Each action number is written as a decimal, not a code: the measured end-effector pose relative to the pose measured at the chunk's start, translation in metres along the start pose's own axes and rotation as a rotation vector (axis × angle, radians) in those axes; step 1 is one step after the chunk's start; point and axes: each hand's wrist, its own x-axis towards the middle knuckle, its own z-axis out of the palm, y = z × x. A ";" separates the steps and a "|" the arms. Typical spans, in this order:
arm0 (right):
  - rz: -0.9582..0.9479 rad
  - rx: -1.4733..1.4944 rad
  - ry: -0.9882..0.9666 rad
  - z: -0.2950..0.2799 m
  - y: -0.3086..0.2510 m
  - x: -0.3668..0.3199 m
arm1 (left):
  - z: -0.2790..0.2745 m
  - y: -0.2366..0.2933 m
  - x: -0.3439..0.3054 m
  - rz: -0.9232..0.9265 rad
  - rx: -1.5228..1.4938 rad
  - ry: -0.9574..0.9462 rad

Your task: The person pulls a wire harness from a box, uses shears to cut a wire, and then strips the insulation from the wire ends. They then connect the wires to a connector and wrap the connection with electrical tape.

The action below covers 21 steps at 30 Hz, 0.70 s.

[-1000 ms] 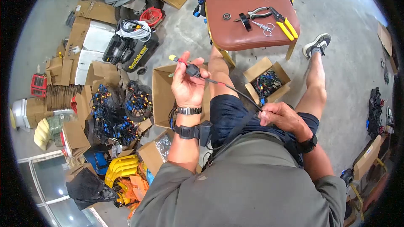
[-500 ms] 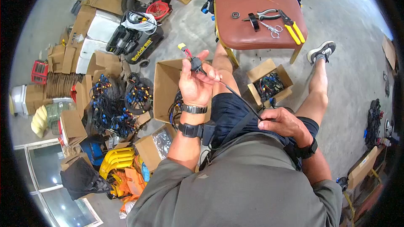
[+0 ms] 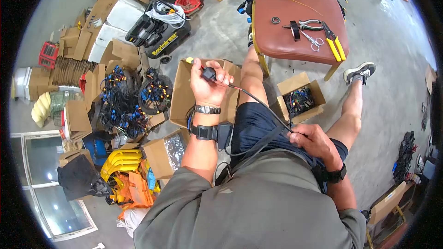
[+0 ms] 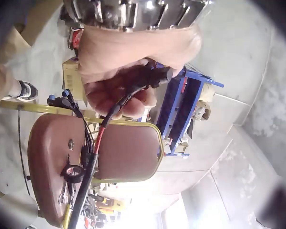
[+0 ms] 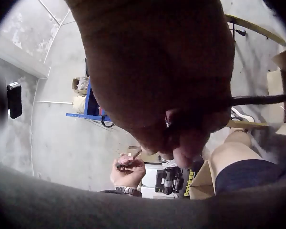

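Observation:
In the head view, my left hand [image 3: 208, 94] holds a small black box-shaped part [image 3: 209, 74] of a wire harness, its fingers curled round it above the palm. A yellow plug [image 3: 189, 60] on a short red wire sticks out past the thumb. From the black part a black cable [image 3: 260, 102] with a red band runs down to my right hand [image 3: 317, 144], which pinches it between thumb and fingers in front of the lap. The left wrist view shows the cable [image 4: 89, 174] leaving the curled fingers; in the right wrist view the hand [image 5: 162, 71] is dark.
A brown chair [image 3: 281, 14] ahead bears yellow-handled wire strippers [image 3: 336, 48], scissors [image 3: 316, 42], pliers [image 3: 310, 25] and black tape [image 3: 294, 31]. A cardboard box [image 3: 180, 99] stands beyond the left hand, and a smaller box [image 3: 317, 85] of wiring lies between the feet. Bundled cables [image 3: 119, 101] lie left.
The head view has shifted, so the chair and boxes appear farther right. The left hand has shifted the black part slightly among its fingers; the right hand keeps its pinch on the cable.

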 end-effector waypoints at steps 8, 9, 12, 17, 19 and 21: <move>-0.129 -0.130 0.016 0.004 -0.008 0.001 | 0.003 -0.004 -0.008 0.044 0.056 0.152; -0.157 -0.195 0.020 0.004 -0.010 0.001 | 0.002 -0.004 -0.008 0.052 0.065 0.186; -0.199 -0.301 0.052 0.004 -0.022 0.001 | -0.001 -0.004 -0.008 0.077 0.091 0.283; -0.081 -0.325 0.093 0.000 -0.029 0.003 | -0.005 0.011 -0.007 0.207 0.096 0.382; -0.083 -0.330 0.101 -0.001 -0.031 0.006 | -0.009 0.015 -0.007 0.228 0.095 0.411; -0.040 -0.306 0.093 -0.001 -0.032 0.007 | -0.013 0.018 -0.008 0.241 0.103 0.426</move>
